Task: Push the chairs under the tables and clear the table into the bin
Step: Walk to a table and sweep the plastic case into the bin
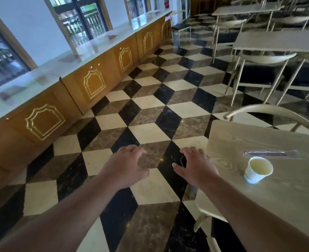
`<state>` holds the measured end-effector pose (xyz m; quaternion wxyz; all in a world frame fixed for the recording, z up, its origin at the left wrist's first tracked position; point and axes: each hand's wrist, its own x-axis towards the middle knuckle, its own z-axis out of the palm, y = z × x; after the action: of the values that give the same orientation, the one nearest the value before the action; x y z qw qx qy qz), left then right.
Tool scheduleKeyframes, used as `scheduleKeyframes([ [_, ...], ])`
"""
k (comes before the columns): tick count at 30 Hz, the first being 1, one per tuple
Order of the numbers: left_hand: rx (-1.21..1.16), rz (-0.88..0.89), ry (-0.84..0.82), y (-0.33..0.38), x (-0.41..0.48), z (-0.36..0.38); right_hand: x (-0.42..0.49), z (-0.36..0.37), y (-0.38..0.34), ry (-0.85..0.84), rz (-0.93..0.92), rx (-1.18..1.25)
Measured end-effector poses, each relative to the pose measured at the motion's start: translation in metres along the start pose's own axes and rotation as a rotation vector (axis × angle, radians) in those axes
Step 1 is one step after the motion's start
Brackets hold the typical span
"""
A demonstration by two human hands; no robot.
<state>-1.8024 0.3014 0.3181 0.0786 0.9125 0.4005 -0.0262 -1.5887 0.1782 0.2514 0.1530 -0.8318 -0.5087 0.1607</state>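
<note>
The floor (146,113) was laid in black, cream and brown marble diamonds forming a cube pattern. Along the left ran a long wooden counter (93,84) with gold-outlined panels and a pale glossy top, beneath tall windows (81,17) admitting daylight. White walls (28,24) stood between the windows. The far right corner was dim, possibly unlit.
</note>
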Motion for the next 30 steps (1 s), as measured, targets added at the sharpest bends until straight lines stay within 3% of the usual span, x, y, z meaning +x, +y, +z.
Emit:
scheduleKeyframes([
  [10,-0.037,0.269,0.017,-0.068,0.148,-0.041,0.114,-0.046,-0.039,0.166,0.105,-0.010],
  [18,-0.094,0.536,-0.079,-0.122,0.260,-0.084,0.131,-0.066,-0.076,0.306,0.423,-0.070],
  [24,-0.091,0.731,-0.097,-0.088,0.327,-0.085,0.117,-0.073,-0.072,0.422,0.617,-0.095],
  [30,0.032,0.921,-0.182,-0.023,0.369,-0.049,0.116,-0.059,-0.019,0.496,0.818,0.000],
])
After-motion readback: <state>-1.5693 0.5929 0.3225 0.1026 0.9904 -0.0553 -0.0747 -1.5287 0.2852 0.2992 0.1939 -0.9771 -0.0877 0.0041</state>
